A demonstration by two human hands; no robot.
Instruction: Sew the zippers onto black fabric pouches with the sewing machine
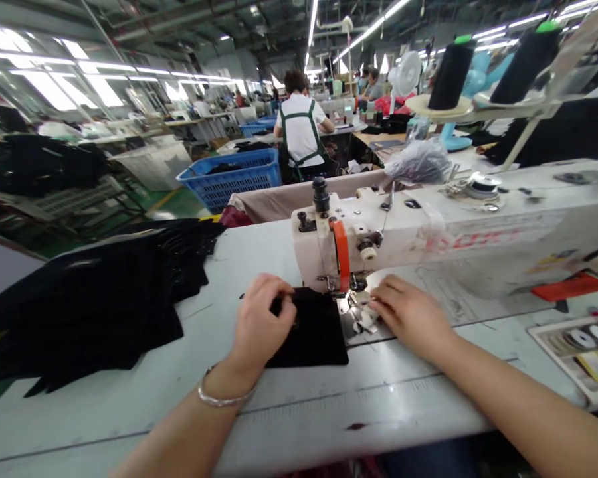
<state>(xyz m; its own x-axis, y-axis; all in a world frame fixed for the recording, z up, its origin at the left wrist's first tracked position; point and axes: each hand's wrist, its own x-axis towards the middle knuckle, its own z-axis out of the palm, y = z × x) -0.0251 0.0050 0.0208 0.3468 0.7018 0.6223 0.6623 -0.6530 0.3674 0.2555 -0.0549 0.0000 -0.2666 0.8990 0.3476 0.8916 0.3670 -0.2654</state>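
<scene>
A black fabric piece [321, 332] lies flat on the sewing machine's bed, its right edge beside the lit needle area. My left hand [265, 318], with a silver bangle at the wrist, is over its left part, thumb and forefinger pinched on the cloth. To the right of the needle, my right hand [411, 312] has its fingers drawn together at the metal parts around the presser foot [361, 312]. What those fingertips hold, if anything, is too small to make out. Above both hands is the white sewing machine [403, 232] with an orange guard [341, 255].
Layered black fabric pieces [104, 299] cover the table's left side. At the right edge sits a tray [578, 358] with bobbins. Black thread cones [448, 76] stand behind the machine. Beyond the table are a blue basket [234, 176] and a seated person [301, 126] in white.
</scene>
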